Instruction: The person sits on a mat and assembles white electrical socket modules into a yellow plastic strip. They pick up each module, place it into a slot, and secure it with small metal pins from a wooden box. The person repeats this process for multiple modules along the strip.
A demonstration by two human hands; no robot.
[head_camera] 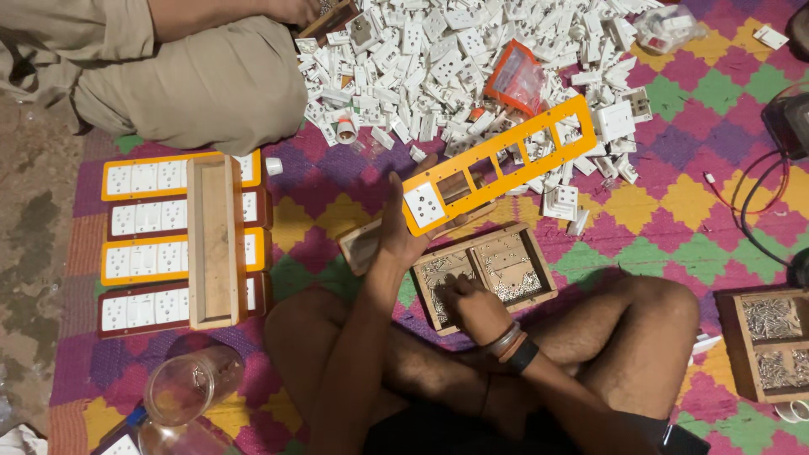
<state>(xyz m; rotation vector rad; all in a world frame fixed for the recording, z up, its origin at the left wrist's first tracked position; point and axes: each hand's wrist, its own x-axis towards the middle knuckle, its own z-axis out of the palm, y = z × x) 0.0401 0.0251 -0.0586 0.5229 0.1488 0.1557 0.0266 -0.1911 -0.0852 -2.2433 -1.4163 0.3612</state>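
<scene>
From the head camera, looking down on a person sitting cross-legged on a patterned mat (pixel 674 211). The left hand (pixel 398 227) is closed around the near end of a long orange frame plate (pixel 497 164), holding it up at a slant above the mat; one white socket module (pixel 425 205) sits in the opening nearest the hand, and the other openings are bare. The right hand (pixel 474 307), with bands at the wrist, rests inside a small wooden tray (pixel 484 274) that lies on the mat just in front of the crossed legs; its fingers are bunched together over the small metal screws there, though I cannot tell whether they pinch one. Beyond the plate lies a large heap of white switch and socket parts (pixel 438 59), with an orange plastic bag (pixel 516 80) on it. To the left, four filled plates (pixel 143 244) lie in a column, a wooden box (pixel 215 240) across them. A second screw tray (pixel 771 341) sits at the right edge. Another person's knee (pixel 211 84) shows at upper left, and a clear jar (pixel 190 388) lies at lower left.
</scene>
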